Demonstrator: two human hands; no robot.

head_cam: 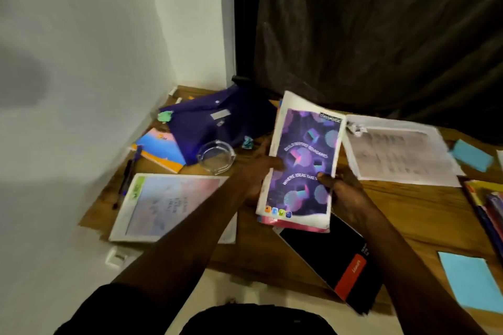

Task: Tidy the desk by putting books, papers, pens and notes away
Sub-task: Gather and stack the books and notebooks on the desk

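Both hands hold up a purple-covered notebook [302, 163] with a pink book under it, above the wooden desk [408, 212]. My left hand [258, 171] grips its left edge with the thumb on the cover. My right hand [343, 190] grips its right edge, thumb on the cover. A white-framed pastel book [163, 204] lies at the left. An orange and blue book [160, 149] and a dark purple folder [217, 122] lie at the back left. Printed papers [400, 152] lie at the back right. A dark pen [128, 171] lies by the left edge.
A glass ashtray [216, 156] stands beside the folder. A black and red box [334, 261] lies at the front edge. Blue sticky pads [472, 280] [472, 155] lie at the right, with a stack of books [487, 207] at the far right. A dark curtain [381, 35] hangs behind.
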